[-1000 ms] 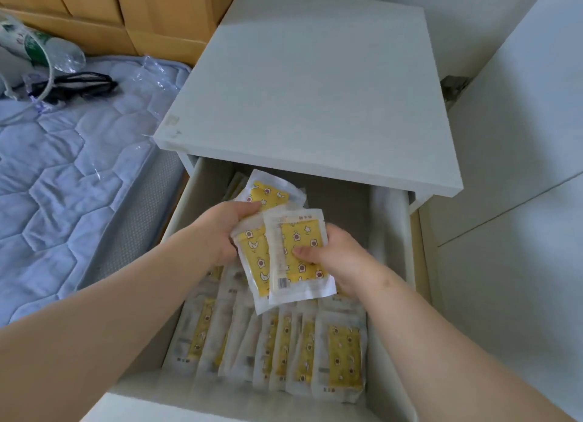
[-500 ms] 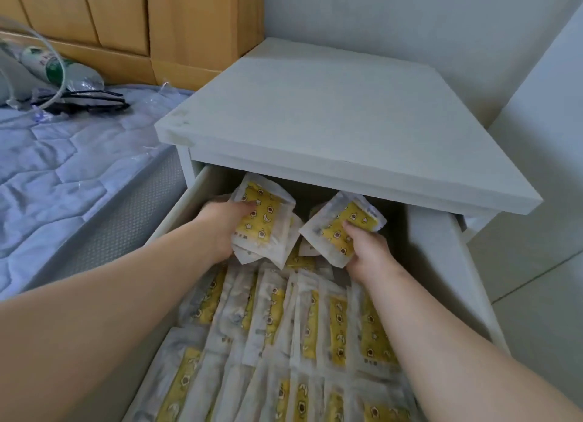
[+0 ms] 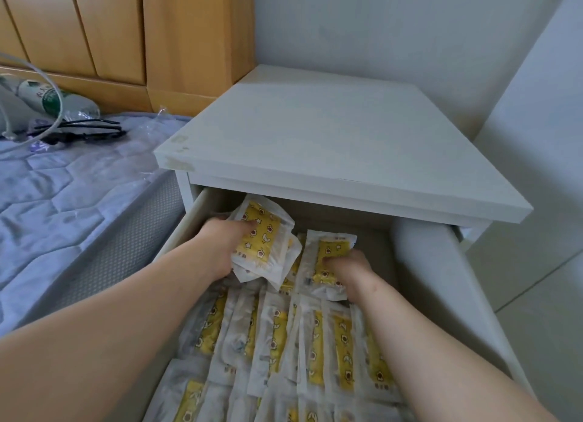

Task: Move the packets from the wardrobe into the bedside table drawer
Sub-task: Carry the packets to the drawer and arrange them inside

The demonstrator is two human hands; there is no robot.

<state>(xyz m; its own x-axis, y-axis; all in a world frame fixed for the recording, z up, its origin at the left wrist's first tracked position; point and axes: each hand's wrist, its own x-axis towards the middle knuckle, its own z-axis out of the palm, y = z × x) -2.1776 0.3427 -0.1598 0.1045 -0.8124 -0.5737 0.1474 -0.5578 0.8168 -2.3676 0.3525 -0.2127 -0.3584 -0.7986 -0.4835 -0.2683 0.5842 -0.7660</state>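
A person's left hand (image 3: pixel 220 248) grips a small bundle (image 3: pixel 268 241) of white-and-yellow packets at the back left of the open drawer (image 3: pixel 422 263), thumb pressed on the top one's yellow face. How many packets the bundle holds cannot be counted from this angle. Just beside it, the right hand (image 3: pixel 348 268) pinches a single packet (image 3: pixel 329 248), thumb on its front and fingers curled at its right edge. The packet stands nearly upright against the pile. Below both forearms, rows of packets (image 3: pixel 277 342) fill the drawer, overlapping and standing on edge from the hands down to the near end. The white table (image 3: pixel 315 143) overhangs the drawer's back. To the left lies a blue quilted mattress (image 3: pixel 63 194) with a plastic bottle (image 3: pixel 53 101) and a black cord (image 3: pixel 85 131) on it, before wooden panels (image 3: pixel 110 27).
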